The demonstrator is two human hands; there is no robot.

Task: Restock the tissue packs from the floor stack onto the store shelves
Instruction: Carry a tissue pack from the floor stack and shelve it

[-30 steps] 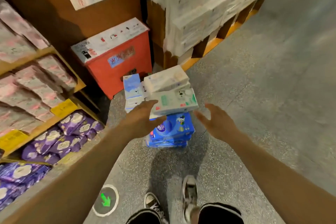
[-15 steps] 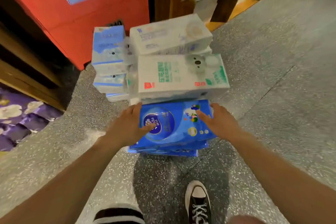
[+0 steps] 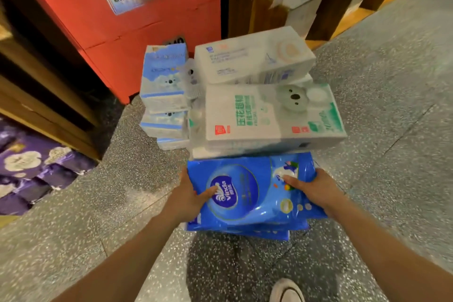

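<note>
Now, taking the red box [image 3: 137,19] as the landmark:

- The floor stack is sitting on the speckled grey floor [image 3: 392,130] just in front of the red box, running from its lower right corner toward the camera.
- A column of light blue packs [image 3: 164,78] is standing closest to the red box, nearly touching its front.
- A long white pack [image 3: 252,56] is lying to the right of that column, level with the red box's base edge.
- A white-and-green pack [image 3: 269,115] with a koala print is resting one step further from the red box, on top of other white packs.
- The blue tissue pack [image 3: 245,193] is lying furthest from the red box, at the near end of the stack, on top of more blue packs [image 3: 245,230].
- The left hand [image 3: 186,200] is gripping the blue tissue pack's left edge, thumb pressing on its top face by the round logo, fingers hidden underneath.
- The right hand [image 3: 316,189] is gripping its right edge the same way, thumb lying on top.
- Whether the pack is being held clear of those beneath, I cannot tell.
- Purple packs [image 3: 31,171] are filling a low wooden shelf [image 3: 49,110] to the left of the red box.
- A wooden pallet [image 3: 323,14] carrying wrapped white goods is standing to the red box's right.
- A white shoe [image 3: 286,290] is showing at the bottom edge, well apart from the red box.
</note>
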